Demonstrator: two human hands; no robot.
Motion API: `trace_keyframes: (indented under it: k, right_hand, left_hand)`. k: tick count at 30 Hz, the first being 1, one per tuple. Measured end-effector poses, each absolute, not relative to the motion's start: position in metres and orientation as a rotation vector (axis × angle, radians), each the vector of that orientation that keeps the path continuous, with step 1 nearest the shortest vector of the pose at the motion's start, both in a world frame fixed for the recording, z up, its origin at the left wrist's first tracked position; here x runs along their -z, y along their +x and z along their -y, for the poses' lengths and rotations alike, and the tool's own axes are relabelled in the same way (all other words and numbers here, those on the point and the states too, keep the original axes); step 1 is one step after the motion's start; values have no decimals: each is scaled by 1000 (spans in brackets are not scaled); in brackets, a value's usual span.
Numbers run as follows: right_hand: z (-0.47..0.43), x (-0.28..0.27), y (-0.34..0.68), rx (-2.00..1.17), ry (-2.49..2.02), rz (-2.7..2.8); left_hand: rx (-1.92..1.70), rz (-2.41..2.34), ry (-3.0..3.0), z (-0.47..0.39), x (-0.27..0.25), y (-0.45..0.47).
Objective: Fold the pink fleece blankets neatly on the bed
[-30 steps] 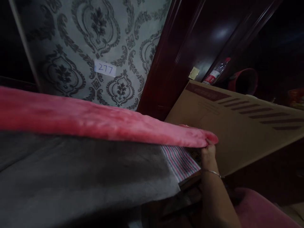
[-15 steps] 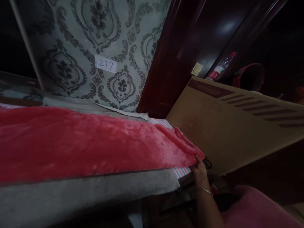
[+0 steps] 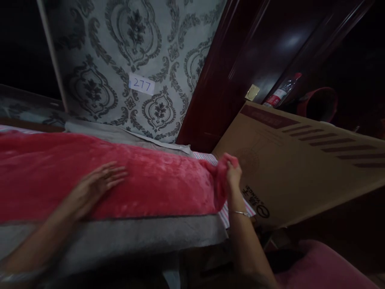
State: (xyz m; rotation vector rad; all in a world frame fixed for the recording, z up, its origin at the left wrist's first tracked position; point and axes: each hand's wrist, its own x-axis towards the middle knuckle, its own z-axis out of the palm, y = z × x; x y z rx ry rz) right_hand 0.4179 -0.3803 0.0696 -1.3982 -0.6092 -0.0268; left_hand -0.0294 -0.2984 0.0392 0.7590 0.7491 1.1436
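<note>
A long folded red plush blanket (image 3: pixel 162 180) stretches across the view from the left edge. My right hand (image 3: pixel 233 174), with a bracelet at its wrist, grips the blanket's right end and lifts it into a bunched fold. Over the left part of the blanket is my left hand (image 3: pixel 100 182), its fingers stretched out and slightly blurred; whether the palm touches the fabric I cannot tell. Beneath the blanket lies a grey cloth (image 3: pixel 144 233), and a striped sheet (image 3: pixel 224 216) shows at the right end.
A large cardboard box (image 3: pixel 288 160) stands close on the right, with a plastic bottle (image 3: pixel 282 91) behind its top edge. Patterned wallpaper (image 3: pixel 144 48) with a paper label (image 3: pixel 142 84) reading 277 covers the wall behind. A dark red glossy door (image 3: pixel 240 60) adjoins it.
My left hand has come into view over the blanket. My right hand has moved left and up, folding back the blanket's right end and uncovering more striped sheet.
</note>
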Motion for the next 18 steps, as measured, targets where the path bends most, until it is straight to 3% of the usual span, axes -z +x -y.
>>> trace_keyframes:
  k: [4, 9, 12, 18]
  right_hand:
    - [336, -74, 299, -172, -1300, 1257]
    - [351, -20, 185, -556, -1114, 1890]
    - [371, 11, 173, -632, -1074, 1819]
    - [404, 29, 218, -429, -1273, 1199]
  left_hand:
    - [-948, -667, 533, 276, -32, 3]
    - [-893, -575, 436, 260, 6, -9]
    - [-895, -513, 446, 258, 20, -16]
    - [-1006, -621, 610, 262, 29, -4]
